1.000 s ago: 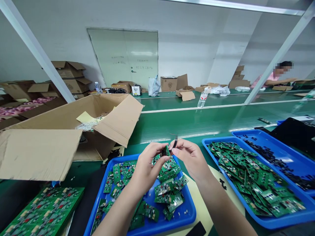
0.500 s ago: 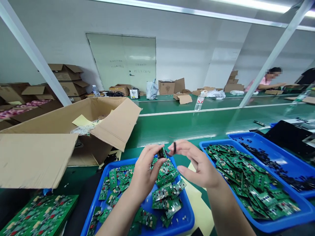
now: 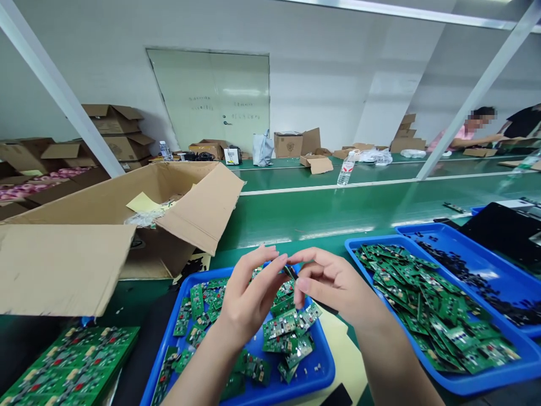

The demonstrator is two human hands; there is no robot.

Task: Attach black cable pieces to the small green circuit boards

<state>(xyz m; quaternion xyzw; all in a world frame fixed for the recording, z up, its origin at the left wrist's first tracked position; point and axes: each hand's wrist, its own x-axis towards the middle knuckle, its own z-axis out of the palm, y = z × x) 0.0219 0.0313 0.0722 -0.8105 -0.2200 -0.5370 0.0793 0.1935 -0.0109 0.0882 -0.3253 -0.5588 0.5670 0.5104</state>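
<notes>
My left hand (image 3: 249, 296) and my right hand (image 3: 333, 285) meet above a blue tray (image 3: 315, 375) heaped with small green circuit boards (image 3: 287, 327). Between the fingertips of both hands sits a small dark part (image 3: 291, 272), pinched from both sides; whether a board is held with it I cannot make out. The left hand's other fingers are spread upward. A second blue tray (image 3: 477, 380) of green boards lies to the right of my right forearm.
An open cardboard box (image 3: 127, 220) stands at the left. A panel of green boards (image 3: 71, 366) lies at the lower left. A third blue tray (image 3: 499, 270) with small black parts is at the right. A green conveyor belt (image 3: 338, 206) runs behind, with a water bottle (image 3: 345, 168). A person works at the far right.
My hands have come together and dropped a little toward the tray; the black part that my right hand held apart now sits between both hands' fingertips.
</notes>
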